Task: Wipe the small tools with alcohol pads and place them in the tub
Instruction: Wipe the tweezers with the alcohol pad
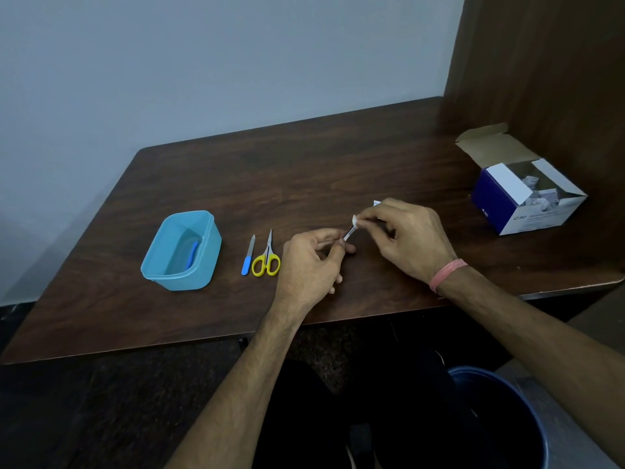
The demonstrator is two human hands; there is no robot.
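My left hand [313,262] pinches a small thin metal tool [348,234] above the table's middle. My right hand [411,236] presses a white alcohol pad [355,221] onto the tool's upper end. A bit of white wrapper [377,203] shows behind my right fingers. To the left lie a blue-handled nail file [248,255] and yellow-handled scissors [267,258], side by side. Further left stands the light blue tub [206,265], with a blue tool [192,255] lying inside it.
An open blue-and-white box of alcohol pads [527,194] stands at the right back of the dark wooden table [304,170]. A wooden partition rises behind it. A blue bin [500,401] stands on the floor at the lower right.
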